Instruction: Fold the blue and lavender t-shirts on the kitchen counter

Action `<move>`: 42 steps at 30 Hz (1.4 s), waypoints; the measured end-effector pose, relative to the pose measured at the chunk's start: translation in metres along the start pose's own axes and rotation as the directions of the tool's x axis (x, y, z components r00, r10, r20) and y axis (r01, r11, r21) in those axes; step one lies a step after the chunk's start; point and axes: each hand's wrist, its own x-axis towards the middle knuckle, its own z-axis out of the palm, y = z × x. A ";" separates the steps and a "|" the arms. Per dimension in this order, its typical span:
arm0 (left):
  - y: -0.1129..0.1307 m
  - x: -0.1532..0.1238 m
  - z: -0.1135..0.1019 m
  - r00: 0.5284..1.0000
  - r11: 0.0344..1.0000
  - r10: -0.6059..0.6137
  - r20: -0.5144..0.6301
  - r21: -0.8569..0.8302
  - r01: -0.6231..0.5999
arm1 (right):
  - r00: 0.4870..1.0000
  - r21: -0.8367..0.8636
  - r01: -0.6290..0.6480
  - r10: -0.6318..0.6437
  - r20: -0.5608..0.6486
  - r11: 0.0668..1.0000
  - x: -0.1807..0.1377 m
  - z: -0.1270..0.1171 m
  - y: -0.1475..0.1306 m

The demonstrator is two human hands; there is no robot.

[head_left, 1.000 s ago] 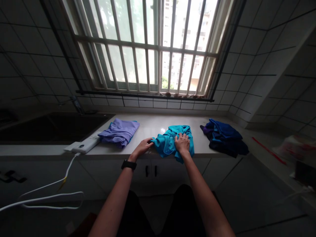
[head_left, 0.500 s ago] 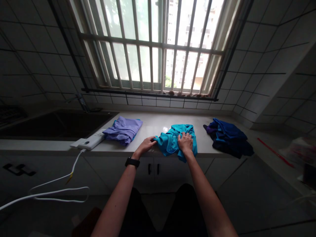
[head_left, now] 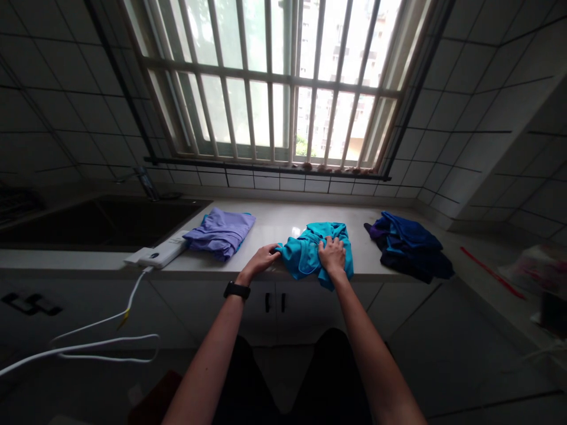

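Note:
A crumpled turquoise garment [head_left: 299, 254] lies on the white counter, part of it hanging over the front edge. My left hand [head_left: 264, 257], with a black band on its wrist, pinches the garment's left end between thumb and fingers. On top of the same cloth rests my right hand [head_left: 333, 254], palm down, fingers somewhat apart and pressing on the fabric. What lies under that palm is hidden. A thin light-blue cord or seam curves across the garment between my hands.
Folded lilac clothing [head_left: 224, 230] lies to the left, beside a white power bank [head_left: 162, 255] with a white cable. Dark blue clothes [head_left: 410, 245] are piled on the right. A dark sink [head_left: 88, 221] is at the far left. A red strip [head_left: 491, 271] lies on the right counter.

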 end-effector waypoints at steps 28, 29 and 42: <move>0.045 -0.033 0.072 0.979 0.943 0.161 -0.126 0.311 -0.115 | 0.999 -0.069 0.016 -0.014 0.029 0.997 -0.005 -0.005 -0.002; 0.047 -0.034 0.076 0.972 0.934 0.163 -0.168 0.344 -0.097 | 0.999 -0.081 0.024 -0.021 0.041 0.996 -0.008 -0.007 -0.002; 0.109 -0.036 -0.025 0.855 0.935 0.178 -0.487 -0.188 -0.302 | 0.833 0.632 0.266 -0.503 0.229 0.728 -0.021 -0.086 0.013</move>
